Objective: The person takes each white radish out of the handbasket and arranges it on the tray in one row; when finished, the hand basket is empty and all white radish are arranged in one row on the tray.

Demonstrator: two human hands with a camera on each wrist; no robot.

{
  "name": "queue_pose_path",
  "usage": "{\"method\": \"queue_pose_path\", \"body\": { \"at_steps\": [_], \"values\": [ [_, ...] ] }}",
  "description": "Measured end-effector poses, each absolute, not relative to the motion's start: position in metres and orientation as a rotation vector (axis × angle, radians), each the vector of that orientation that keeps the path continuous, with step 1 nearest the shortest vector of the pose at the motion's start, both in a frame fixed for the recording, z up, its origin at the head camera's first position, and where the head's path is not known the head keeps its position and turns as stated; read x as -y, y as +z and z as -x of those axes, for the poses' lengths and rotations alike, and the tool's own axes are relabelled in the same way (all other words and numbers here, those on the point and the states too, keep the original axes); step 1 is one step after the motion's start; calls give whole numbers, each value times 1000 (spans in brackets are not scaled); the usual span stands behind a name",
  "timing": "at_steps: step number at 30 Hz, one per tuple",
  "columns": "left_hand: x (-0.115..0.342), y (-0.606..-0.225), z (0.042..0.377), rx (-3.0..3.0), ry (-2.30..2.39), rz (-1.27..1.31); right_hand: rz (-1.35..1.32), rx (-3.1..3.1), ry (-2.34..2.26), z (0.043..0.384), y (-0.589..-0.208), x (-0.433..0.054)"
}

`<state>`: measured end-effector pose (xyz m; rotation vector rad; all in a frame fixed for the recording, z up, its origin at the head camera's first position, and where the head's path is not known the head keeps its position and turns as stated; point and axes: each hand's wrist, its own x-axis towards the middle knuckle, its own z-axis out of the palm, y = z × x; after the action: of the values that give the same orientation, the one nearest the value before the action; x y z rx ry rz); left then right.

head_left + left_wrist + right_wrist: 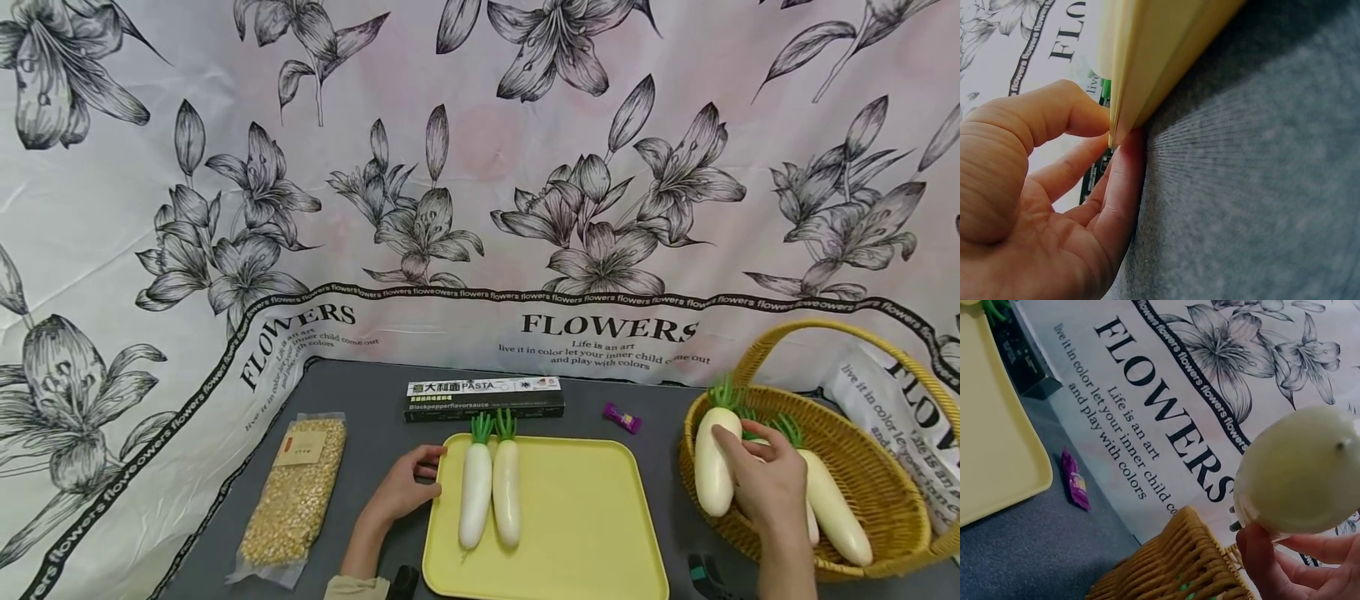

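My right hand (772, 475) grips a white radish (714, 462) with a green top, above the left rim of the wicker basket (892, 492). In the right wrist view the rounded end of this radish (1300, 472) faces the camera. More radishes (836, 510) lie inside the basket, partly hidden by the hand. My left hand (405, 487) pinches the left rim of the yellow tray (585, 517); the left wrist view shows thumb and fingers at the tray's edge (1147, 62). On the tray's left side, two radishes (476, 496) lie side by side, tops pointing away.
A black pasta box (483, 407) stands behind the tray. Right of it lies a small purple packet (622, 418). A clear bag of yellow kernels (292, 492) rests at the left of the grey table. Flower-printed cloth (450, 333) hangs at the back.
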<state>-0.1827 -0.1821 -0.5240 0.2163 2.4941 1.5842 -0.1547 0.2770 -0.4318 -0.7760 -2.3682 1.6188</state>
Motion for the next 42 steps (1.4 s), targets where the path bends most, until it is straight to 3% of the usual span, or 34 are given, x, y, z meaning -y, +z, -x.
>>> {"method": "queue_pose_path", "body": {
  "at_steps": [13,29,42],
  "values": [
    [173,-525,188,-2510,1562,-234,653,2369,1628,148,-434,-272],
    [186,-513,184,-2540,1562,-98,397,2302,1713,177,-429,-233],
    [174,-518,183,-2500,1535,-98,277,2379,1746,182,-448,-206]
  ]
}}
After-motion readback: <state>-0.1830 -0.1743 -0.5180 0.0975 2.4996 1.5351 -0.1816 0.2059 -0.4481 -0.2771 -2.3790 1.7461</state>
